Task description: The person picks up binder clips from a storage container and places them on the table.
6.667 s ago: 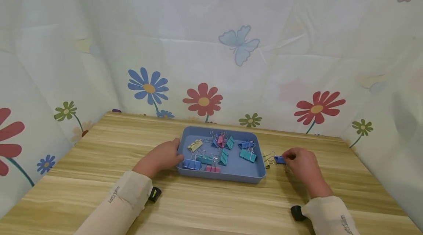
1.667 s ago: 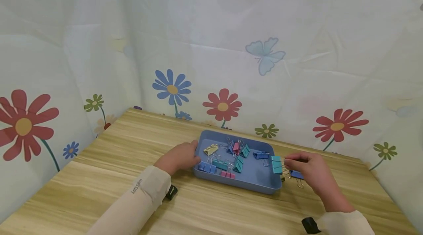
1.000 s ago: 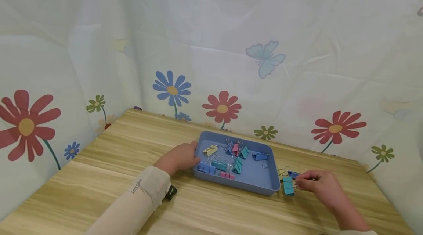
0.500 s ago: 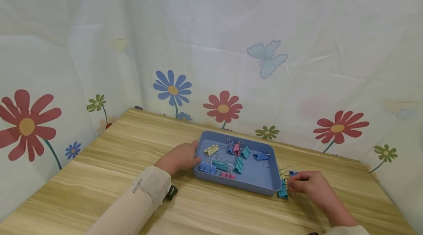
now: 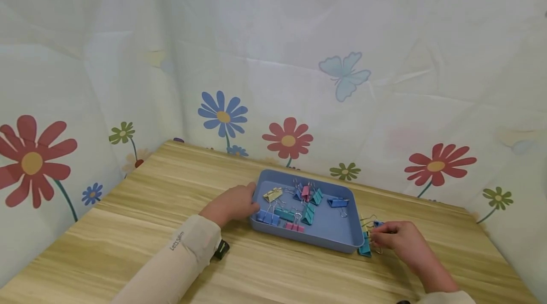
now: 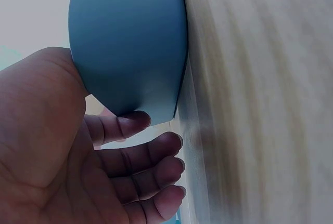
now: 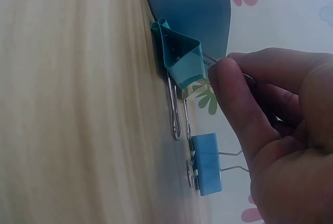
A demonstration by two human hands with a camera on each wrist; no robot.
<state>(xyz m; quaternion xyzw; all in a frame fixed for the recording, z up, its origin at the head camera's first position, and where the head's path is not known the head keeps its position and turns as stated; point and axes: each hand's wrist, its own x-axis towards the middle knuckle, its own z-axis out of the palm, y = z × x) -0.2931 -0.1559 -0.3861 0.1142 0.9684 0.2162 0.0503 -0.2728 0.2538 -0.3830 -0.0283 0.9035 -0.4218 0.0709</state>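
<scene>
My left hand (image 5: 231,205) grips the left end of the blue tray (image 5: 303,236). In the left wrist view the thumb side lies at the tray's rim, a fingertip touches its wall, and the other fingers curl loosely. Just outside the tray's right end, my right hand (image 5: 403,242) pinches a wire handle of a teal binder clip (image 7: 183,68) between thumb and forefinger. That clip sits low at the table, beside the tray wall. Behind it are a yellow binder clip (image 5: 364,223), mostly covered, and a blue binder clip (image 7: 207,164) standing on the table.
Several binder clips lie in the tray: a yellow one (image 5: 272,194), blue ones including one at the right (image 5: 338,202), teal ones (image 5: 308,214) and pink ones (image 5: 295,227). A flower-printed cloth (image 5: 256,80) rises behind the wooden table (image 5: 171,185).
My right hand has let go of the blue clip, lifted a teal clip out of the tray's right side and lowered it outside. My left hand keeps its grip; the head view has turned slightly.
</scene>
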